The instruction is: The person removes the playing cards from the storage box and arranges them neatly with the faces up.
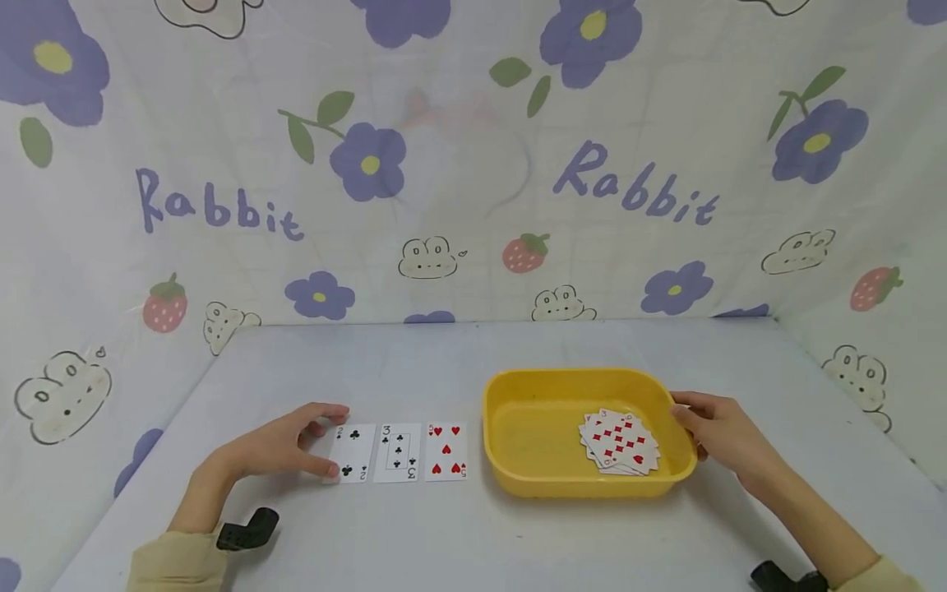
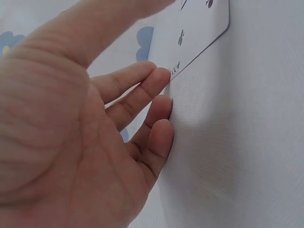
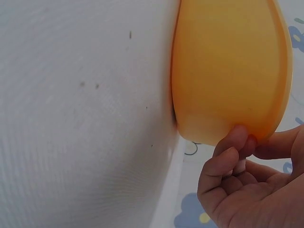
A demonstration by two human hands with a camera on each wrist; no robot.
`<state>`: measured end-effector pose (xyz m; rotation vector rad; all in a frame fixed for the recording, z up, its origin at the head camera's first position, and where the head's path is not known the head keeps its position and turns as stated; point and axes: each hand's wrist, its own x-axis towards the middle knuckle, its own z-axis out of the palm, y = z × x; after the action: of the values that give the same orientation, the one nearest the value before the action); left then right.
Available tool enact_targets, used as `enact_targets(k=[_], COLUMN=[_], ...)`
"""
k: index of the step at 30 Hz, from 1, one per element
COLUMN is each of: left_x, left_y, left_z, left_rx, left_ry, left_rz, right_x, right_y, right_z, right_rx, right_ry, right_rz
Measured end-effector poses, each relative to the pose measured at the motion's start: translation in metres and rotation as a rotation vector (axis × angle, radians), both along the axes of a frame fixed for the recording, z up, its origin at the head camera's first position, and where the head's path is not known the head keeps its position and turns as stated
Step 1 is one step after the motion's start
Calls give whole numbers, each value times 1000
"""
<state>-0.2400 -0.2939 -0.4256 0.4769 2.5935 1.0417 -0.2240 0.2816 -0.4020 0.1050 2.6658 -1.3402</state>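
Observation:
In the head view, my left hand [image 1: 284,444] is at the left end of a row of three face-up playing cards. Its thumb and index fingertips touch the left-side corners of the two of clubs [image 1: 353,452], which lies flat, also seen in the left wrist view [image 2: 202,33]. Beside it lie the three of clubs [image 1: 397,453] and the five of hearts [image 1: 446,451]. My right hand [image 1: 728,432] pinches the right end of a yellow plastic basin [image 1: 573,487] by its rim. A loose pile of cards [image 1: 621,442] lies inside, a diamond card on top.
A pale cloth covers the table [image 1: 355,362]. Behind it hangs a white sheet [image 1: 473,189] printed with flowers, strawberries and rabbits. A black strap piece [image 1: 248,530] sits at the left wrist, another [image 1: 788,578] at the right.

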Motion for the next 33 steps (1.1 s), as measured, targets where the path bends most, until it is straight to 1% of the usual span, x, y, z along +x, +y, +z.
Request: enact_targets(k=[5,8,14,18,20,24,29,33], left_x=[0,-1,-5,-4,-3,1,4,7], left_y=[0,-1,3,13,19,31,43,57], left_z=[1,1,5,14,19,26,25,23], left_rx=[8,10,5,2,3,41,78,88], left_ry=[-7,7,95,163,193,225,231,281], left_rz=[-2,10,100,122,119,104,84,46], right_x=[0,-1,-2,-1,-1,0,-1,1], right_y=[0,0,1,1,2,2,0,0], right_z=[0,-1,-2,-1,0,1,0,-2], right_rx=[-16,-17,-16,-11,-7,2,-6,-6], right_ry=[-9,-11,-17,-14,-7,12,19,24], right_rz=[-3,-7,-12,-3,5,17,22,18])
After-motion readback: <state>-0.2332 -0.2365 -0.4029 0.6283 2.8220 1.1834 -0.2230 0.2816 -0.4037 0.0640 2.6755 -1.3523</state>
